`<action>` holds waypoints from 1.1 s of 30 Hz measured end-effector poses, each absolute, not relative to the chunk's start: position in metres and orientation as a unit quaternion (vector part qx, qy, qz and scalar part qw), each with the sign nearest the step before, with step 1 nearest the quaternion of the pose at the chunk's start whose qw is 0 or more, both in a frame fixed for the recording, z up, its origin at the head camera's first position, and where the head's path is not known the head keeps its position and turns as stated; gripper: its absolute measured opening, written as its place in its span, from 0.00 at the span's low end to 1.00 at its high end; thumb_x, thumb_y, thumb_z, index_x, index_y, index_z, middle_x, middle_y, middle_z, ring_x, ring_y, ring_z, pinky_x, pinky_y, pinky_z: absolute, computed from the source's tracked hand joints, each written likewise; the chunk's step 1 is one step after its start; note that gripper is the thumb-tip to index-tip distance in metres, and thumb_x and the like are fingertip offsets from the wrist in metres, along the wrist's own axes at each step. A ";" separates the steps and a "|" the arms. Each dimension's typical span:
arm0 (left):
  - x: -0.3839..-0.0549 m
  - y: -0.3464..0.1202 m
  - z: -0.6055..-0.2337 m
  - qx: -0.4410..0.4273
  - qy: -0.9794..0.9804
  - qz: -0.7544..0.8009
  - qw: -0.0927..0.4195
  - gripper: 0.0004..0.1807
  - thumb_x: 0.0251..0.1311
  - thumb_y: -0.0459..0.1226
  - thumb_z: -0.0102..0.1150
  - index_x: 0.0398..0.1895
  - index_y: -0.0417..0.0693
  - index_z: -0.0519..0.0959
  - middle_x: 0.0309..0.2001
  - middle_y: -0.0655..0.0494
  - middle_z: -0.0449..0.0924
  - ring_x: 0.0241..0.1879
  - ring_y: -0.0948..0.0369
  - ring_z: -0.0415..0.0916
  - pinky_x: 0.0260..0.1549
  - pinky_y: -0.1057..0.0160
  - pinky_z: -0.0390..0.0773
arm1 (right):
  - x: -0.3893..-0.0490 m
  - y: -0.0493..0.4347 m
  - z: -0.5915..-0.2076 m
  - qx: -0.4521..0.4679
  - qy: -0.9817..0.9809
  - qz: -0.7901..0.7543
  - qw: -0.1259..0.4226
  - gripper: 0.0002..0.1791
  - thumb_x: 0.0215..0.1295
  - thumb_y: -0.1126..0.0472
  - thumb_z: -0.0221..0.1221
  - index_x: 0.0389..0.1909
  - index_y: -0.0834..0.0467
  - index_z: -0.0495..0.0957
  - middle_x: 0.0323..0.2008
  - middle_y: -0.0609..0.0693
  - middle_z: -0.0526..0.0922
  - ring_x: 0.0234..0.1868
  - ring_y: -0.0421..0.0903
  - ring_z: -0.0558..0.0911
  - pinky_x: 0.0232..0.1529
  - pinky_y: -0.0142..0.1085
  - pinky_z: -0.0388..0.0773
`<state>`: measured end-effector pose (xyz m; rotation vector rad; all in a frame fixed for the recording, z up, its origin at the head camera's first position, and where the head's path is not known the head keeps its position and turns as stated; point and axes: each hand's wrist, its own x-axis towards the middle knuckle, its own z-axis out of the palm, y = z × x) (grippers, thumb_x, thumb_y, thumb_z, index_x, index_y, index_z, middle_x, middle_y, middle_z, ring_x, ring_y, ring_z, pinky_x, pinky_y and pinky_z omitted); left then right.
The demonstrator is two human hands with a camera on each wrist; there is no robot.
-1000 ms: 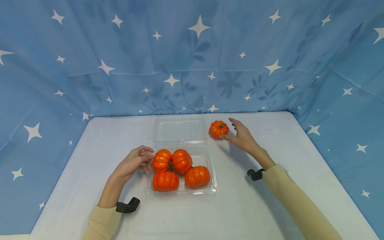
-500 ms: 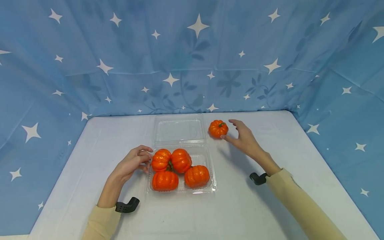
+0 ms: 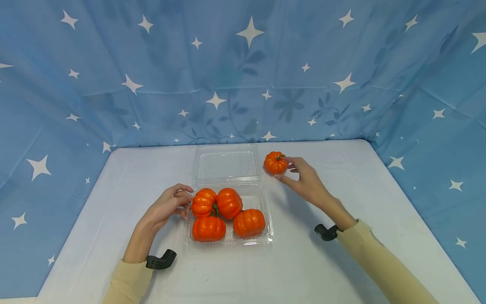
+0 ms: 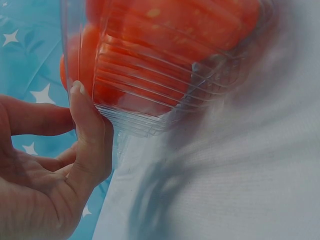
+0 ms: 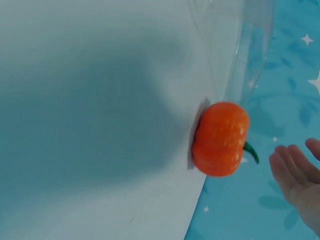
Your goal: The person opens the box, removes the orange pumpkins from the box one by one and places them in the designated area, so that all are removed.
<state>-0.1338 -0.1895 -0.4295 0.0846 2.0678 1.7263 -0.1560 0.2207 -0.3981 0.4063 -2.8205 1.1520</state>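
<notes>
My left hand [image 3: 167, 207] pinches the left rim of a clear plastic clamshell container [image 3: 262, 243], its thumb against the ribbed outer wall in the left wrist view. Several orange toy pumpkins [image 3: 249, 223] sit in the container's base, seen through the wall as blurred orange shapes [image 4: 175, 30] from the left wrist. Behind and to the right lies one more orange pumpkin [image 3: 274, 164] with a green stem, on the white table. Over its right side is my right hand [image 3: 309, 181], fingers loosely bent; the right wrist view has the fingers apart from this pumpkin [image 5: 220, 140].
The container's open lid [image 3: 228, 165] lies flat toward the back, left of the single pumpkin. A white cloth covers the table [image 3: 303, 261]. Blue curtain with white stars [image 3: 163, 63] rises behind the table and at both sides. Each wrist wears a black camera mount [image 3: 162, 259].
The right hand's fingers have come down and nearer to the single pumpkin's stem, and its thumb has moved slightly left. Left hand, container and pumpkins stay in place.
</notes>
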 end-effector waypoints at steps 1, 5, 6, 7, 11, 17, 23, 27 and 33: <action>-0.134 -0.190 -0.430 0.030 0.748 0.625 0.221 0.21 0.73 0.30 0.46 0.64 0.26 0.62 0.33 0.49 0.75 0.25 0.60 0.74 0.25 0.64 0.83 | -0.154 0.219 -0.398 0.135 -0.916 0.377 0.032 0.35 0.66 0.56 0.69 0.67 0.68 0.70 0.63 0.65 0.75 0.60 0.64 0.79 0.61 0.57 0.79; -0.134 -0.189 -0.430 0.030 0.748 0.625 0.222 0.22 0.73 0.30 0.47 0.64 0.26 0.62 0.33 0.49 0.75 0.26 0.60 0.74 0.25 0.64 0.83 | -0.146 0.213 -0.398 0.147 -0.912 0.383 0.021 0.33 0.66 0.55 0.69 0.66 0.67 0.71 0.61 0.63 0.76 0.60 0.62 0.81 0.61 0.56 0.79; -0.134 -0.189 -0.430 0.030 0.748 0.625 0.222 0.22 0.73 0.30 0.46 0.64 0.26 0.61 0.33 0.50 0.75 0.26 0.60 0.74 0.25 0.64 0.83 | -0.144 0.211 -0.398 0.150 -0.910 0.385 0.018 0.33 0.66 0.54 0.69 0.66 0.67 0.71 0.61 0.62 0.77 0.59 0.62 0.81 0.61 0.56 0.79; -0.134 -0.189 -0.430 0.030 0.748 0.624 0.222 0.22 0.73 0.30 0.46 0.64 0.26 0.62 0.33 0.50 0.75 0.26 0.60 0.74 0.25 0.64 0.83 | -0.142 0.210 -0.398 0.153 -0.909 0.388 0.015 0.32 0.67 0.54 0.69 0.65 0.66 0.72 0.61 0.62 0.77 0.59 0.61 0.81 0.61 0.56 0.79; -0.134 -0.190 -0.430 0.030 0.749 0.623 0.222 0.21 0.73 0.30 0.46 0.64 0.26 0.62 0.33 0.50 0.76 0.26 0.60 0.74 0.25 0.64 0.83 | -0.136 0.203 -0.399 0.168 -0.904 0.393 0.006 0.31 0.67 0.52 0.69 0.64 0.64 0.73 0.60 0.61 0.78 0.59 0.61 0.81 0.61 0.57 0.79; -0.134 -0.189 -0.430 0.031 0.749 0.624 0.222 0.21 0.73 0.31 0.47 0.64 0.26 0.62 0.33 0.50 0.76 0.26 0.59 0.74 0.25 0.64 0.83 | -0.126 0.194 -0.400 0.199 -0.896 0.396 -0.006 0.27 0.66 0.53 0.69 0.62 0.61 0.76 0.59 0.58 0.80 0.58 0.60 0.82 0.59 0.56 0.81; -0.134 -0.190 -0.431 0.031 0.748 0.625 0.222 0.21 0.73 0.30 0.47 0.64 0.26 0.62 0.33 0.50 0.76 0.26 0.60 0.74 0.25 0.63 0.83 | -0.121 0.184 -0.400 0.254 -0.885 0.390 -0.026 0.25 0.66 0.54 0.69 0.60 0.61 0.78 0.57 0.57 0.82 0.57 0.60 0.82 0.58 0.56 0.81; -0.134 -0.190 -0.430 0.032 0.748 0.625 0.222 0.21 0.73 0.31 0.47 0.64 0.26 0.62 0.33 0.50 0.76 0.26 0.60 0.74 0.25 0.64 0.83 | -0.119 0.180 -0.403 0.282 -0.880 0.379 -0.052 0.24 0.68 0.54 0.67 0.60 0.61 0.78 0.56 0.58 0.83 0.58 0.60 0.82 0.59 0.57 0.80; -0.134 -0.190 -0.431 0.031 0.748 0.624 0.223 0.22 0.73 0.31 0.47 0.65 0.26 0.62 0.33 0.51 0.76 0.26 0.60 0.74 0.25 0.64 0.83 | -0.114 0.173 -0.403 0.332 -0.882 0.321 -0.091 0.22 0.72 0.50 0.63 0.56 0.62 0.81 0.55 0.56 0.83 0.59 0.55 0.81 0.60 0.51 0.81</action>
